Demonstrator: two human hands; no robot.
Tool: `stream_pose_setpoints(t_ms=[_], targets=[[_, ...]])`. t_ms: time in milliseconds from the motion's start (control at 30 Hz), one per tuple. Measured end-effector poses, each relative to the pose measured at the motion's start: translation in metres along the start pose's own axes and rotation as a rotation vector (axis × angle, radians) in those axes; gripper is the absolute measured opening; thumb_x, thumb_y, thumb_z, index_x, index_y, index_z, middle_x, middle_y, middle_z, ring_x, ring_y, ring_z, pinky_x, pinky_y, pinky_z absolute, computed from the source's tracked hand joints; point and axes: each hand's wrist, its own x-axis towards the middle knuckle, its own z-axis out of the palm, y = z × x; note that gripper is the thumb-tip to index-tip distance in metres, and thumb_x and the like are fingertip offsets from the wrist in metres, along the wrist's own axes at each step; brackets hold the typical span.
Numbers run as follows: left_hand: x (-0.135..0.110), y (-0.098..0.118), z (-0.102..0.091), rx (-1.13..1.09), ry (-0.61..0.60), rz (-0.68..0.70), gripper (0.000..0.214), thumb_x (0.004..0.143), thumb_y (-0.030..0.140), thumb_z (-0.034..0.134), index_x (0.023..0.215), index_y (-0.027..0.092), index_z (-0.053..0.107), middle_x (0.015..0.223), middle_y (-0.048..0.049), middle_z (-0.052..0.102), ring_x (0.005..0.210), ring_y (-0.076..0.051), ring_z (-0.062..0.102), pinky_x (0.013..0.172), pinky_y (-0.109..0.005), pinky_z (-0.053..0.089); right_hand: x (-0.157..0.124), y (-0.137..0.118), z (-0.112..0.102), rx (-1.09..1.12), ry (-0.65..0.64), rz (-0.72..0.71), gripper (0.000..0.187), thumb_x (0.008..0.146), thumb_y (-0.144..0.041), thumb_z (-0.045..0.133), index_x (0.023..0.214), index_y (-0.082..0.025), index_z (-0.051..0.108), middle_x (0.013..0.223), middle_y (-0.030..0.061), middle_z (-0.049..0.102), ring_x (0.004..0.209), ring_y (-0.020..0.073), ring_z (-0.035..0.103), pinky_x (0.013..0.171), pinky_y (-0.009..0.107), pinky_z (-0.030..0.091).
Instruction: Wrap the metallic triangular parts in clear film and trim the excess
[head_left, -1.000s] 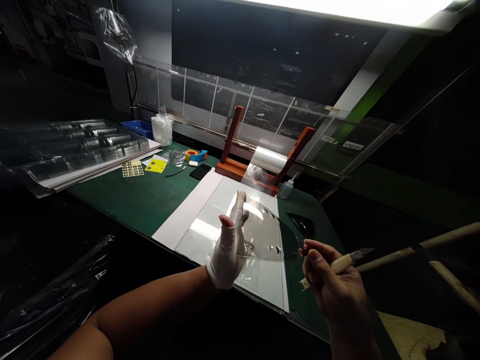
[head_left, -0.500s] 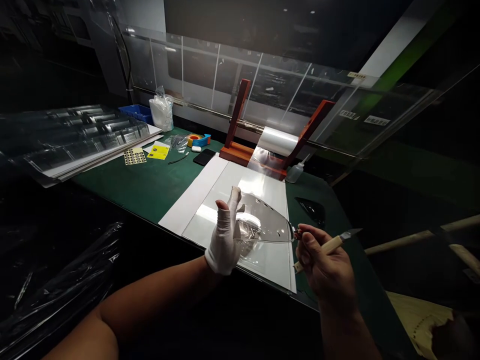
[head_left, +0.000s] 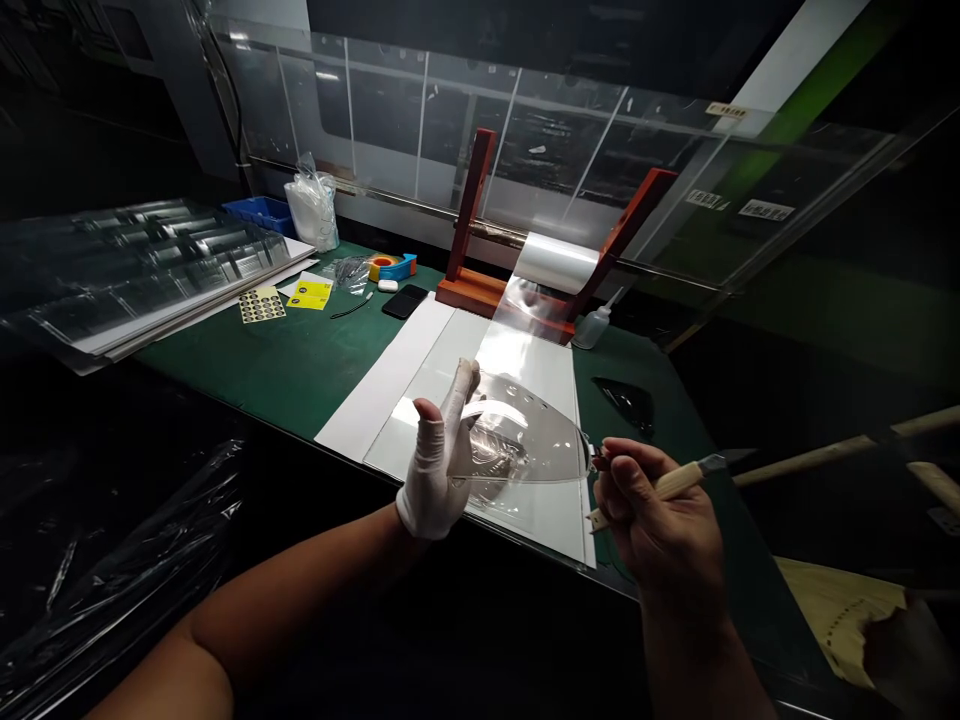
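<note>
Workbench seen from above: a gloved left hand (head_left: 436,462) lifts a curved, clear plastic sheet (head_left: 525,442) just above a white board (head_left: 390,390) on a green mat (head_left: 300,385). The hand is partly open, its fingers upright and its thumb spread, with the sheet's edge held against it. A bare right hand (head_left: 652,505), near the mat's right edge, is closed around the wooden handle of a craft knife (head_left: 679,483), its blade pointing away from the sheet. Those fingers (head_left: 619,470) are just beside the sheet's pointed end, and whether they also pinch it is hard to tell. Beyond the mat's far edge stands a red wooden stand (head_left: 469,290) with a roll of clear film (head_left: 556,262). At the mat's left lies a stack of clear sheets (head_left: 150,270). A slip of the blade could scratch the sheet or cut the bare hand, especially if the flexing sheet springs or the grip shifts. A yellow card (head_left: 313,293) lies on the mat, and labels (head_left: 763,209) are stuck to a clear screen (head_left: 660,120) behind it, but no brand or writing is legible.
</note>
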Motion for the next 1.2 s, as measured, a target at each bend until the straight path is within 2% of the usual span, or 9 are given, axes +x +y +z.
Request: stream_pose_setpoints(t_ms=[100, 200, 367, 667, 800, 1000, 1200], targets=[[-0.003, 0.0, 0.001, 0.075, 0.022, 0.027, 0.084, 0.09, 0.081, 0.022, 0.147, 0.026, 0.049, 0.164, -0.0018, 0.03, 0.155, -0.03, 0.012, 0.126, -0.044, 0.013, -0.001, 0.0, 0.0, 0.005, 0.001, 0.002, 0.027, 0.07, -0.038, 0.089, 0.088, -0.021, 0.078, 0.068, 0.0054, 0.069, 0.04, 0.0059, 0.045, 0.036, 0.018, 0.032], [-0.005, 0.0, 0.002, 0.095, 0.04, 0.001, 0.086, 0.088, 0.083, 0.019, 0.148, 0.029, 0.048, 0.165, -0.0005, 0.025, 0.155, -0.032, 0.01, 0.125, -0.048, 0.016, -0.001, 0.001, 0.0, 0.002, -0.003, 0.004, 0.026, 0.071, -0.038, 0.089, 0.088, -0.021, 0.078, 0.068, 0.005, 0.069, 0.041, 0.0059, 0.045, 0.037, 0.018, 0.032], [-0.006, -0.001, 0.002, 0.148, 0.039, -0.002, 0.091, 0.085, 0.087, 0.022, 0.151, 0.028, 0.043, 0.165, -0.0035, 0.026, 0.155, -0.034, 0.009, 0.124, -0.05, 0.019, -0.001, 0.004, -0.002, 0.001, 0.005, 0.011, 0.028, 0.07, -0.037, 0.089, 0.089, -0.021, 0.078, 0.069, 0.0049, 0.069, 0.042, 0.0055, 0.046, 0.037, 0.018, 0.033], [-0.006, -0.005, -0.001, 0.112, 0.028, 0.012, 0.091, 0.086, 0.085, 0.022, 0.154, 0.027, 0.036, 0.166, -0.0025, 0.023, 0.155, -0.033, 0.006, 0.125, -0.049, 0.017, 0.0, 0.009, -0.004, -0.026, 0.024, 0.015, 0.026, 0.073, -0.037, 0.087, 0.089, -0.02, 0.077, 0.07, 0.0047, 0.069, 0.042, 0.0058, 0.045, 0.038, 0.019, 0.033], [-0.005, -0.006, -0.003, 0.139, 0.055, 0.021, 0.091, 0.085, 0.086, 0.026, 0.154, 0.028, 0.038, 0.166, -0.0012, 0.023, 0.155, -0.034, 0.006, 0.125, -0.049, 0.018, 0.0, 0.01, -0.004, -0.04, 0.029, 0.031, 0.027, 0.072, -0.037, 0.088, 0.09, -0.02, 0.076, 0.071, 0.0043, 0.068, 0.042, 0.0059, 0.045, 0.038, 0.019, 0.033], [-0.006, -0.004, -0.003, 0.122, 0.044, 0.013, 0.089, 0.085, 0.085, 0.028, 0.154, 0.029, 0.036, 0.167, 0.0001, 0.019, 0.154, -0.035, 0.013, 0.125, -0.048, 0.02, 0.0, 0.012, -0.006, -0.043, 0.018, 0.054, 0.026, 0.073, -0.037, 0.087, 0.09, -0.021, 0.076, 0.072, 0.0031, 0.067, 0.044, 0.0048, 0.044, 0.039, 0.019, 0.034], [-0.004, -0.006, -0.008, 0.22, 0.045, 0.074, 0.091, 0.084, 0.086, 0.027, 0.153, 0.028, 0.039, 0.167, 0.0004, 0.021, 0.155, -0.032, 0.009, 0.126, -0.044, 0.012, 0.002, 0.011, -0.003, -0.04, 0.019, 0.072, 0.027, 0.071, -0.037, 0.088, 0.089, -0.021, 0.077, 0.072, 0.0028, 0.067, 0.044, 0.0049, 0.045, 0.039, 0.018, 0.034]])
